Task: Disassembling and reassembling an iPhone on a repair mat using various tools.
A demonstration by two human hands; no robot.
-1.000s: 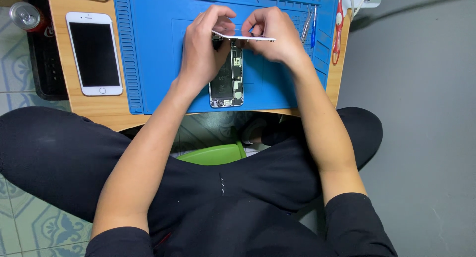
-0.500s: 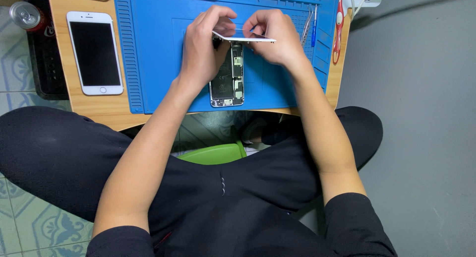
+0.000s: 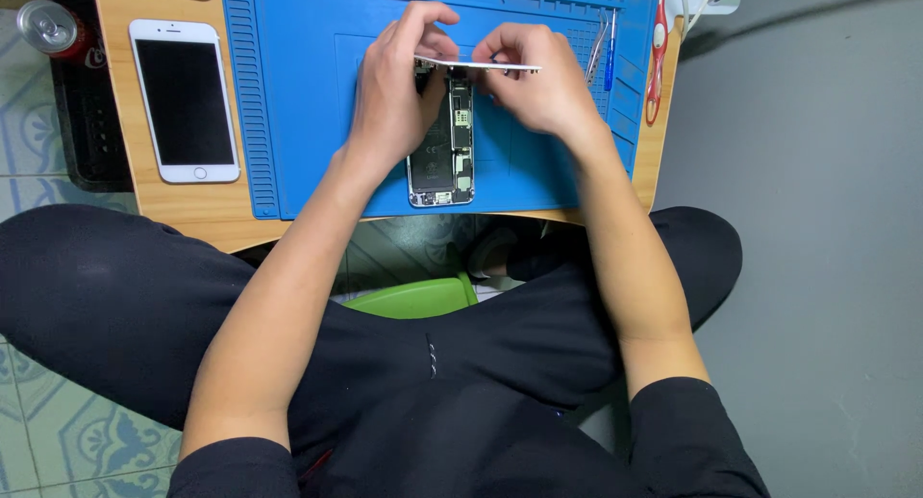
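An opened phone body (image 3: 444, 157) lies on the blue work mat (image 3: 298, 104), its circuit boards and battery exposed. Its thin white screen panel (image 3: 481, 64) is lifted edge-on above the top end of the body. My left hand (image 3: 394, 85) grips the panel's left end, with the palm resting over the body. My right hand (image 3: 534, 80) pinches the panel's right end from the other side. Both hands meet over the upper part of the phone.
A white phone (image 3: 185, 99) lies face up on the small wooden table (image 3: 192, 205), left of the mat. A red can (image 3: 53, 29) stands on a black tray at far left. Tweezers, a blue tool (image 3: 610, 51) and red scissors (image 3: 658, 46) lie at the mat's right side. Green stool (image 3: 413, 296) below.
Almost nothing differs: both hands hold the lifted screen panel in the same place, with only slight finger shifts.
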